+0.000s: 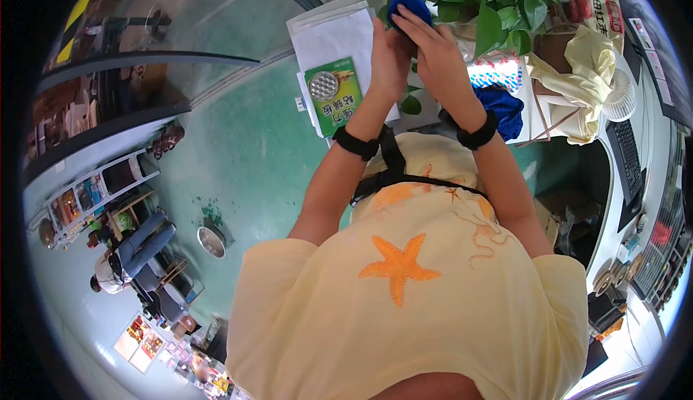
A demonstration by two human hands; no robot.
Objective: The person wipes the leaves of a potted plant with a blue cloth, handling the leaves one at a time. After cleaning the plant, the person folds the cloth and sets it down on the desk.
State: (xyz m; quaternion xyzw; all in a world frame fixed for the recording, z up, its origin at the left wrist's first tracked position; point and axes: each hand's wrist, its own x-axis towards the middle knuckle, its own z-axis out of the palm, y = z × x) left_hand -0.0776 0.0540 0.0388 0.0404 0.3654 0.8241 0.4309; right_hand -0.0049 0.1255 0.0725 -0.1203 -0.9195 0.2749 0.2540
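Note:
A round dark-blue pad (408,10), soft-looking like folded cloth, is held up between my hands near a leafy green plant (498,3). The fingers of my right hand (442,57) lie over its front. My left hand (390,61) is close against the right one, thumb up, at the pad's lower left; its other fingers are mostly hidden. To the left, a green printed packet (333,104) lies on white papers (332,36), with a round silver dimpled disc (323,85) on it. Bunched blue cloth (502,111) sits beside my right wrist.
Pale yellow cloth (577,75), a white fan (619,97) and a keyboard (626,156) are on the desk at right. A glass partition (151,61) stands left. On the green floor is a metal bowl (211,241); farther back a person (137,252) sits.

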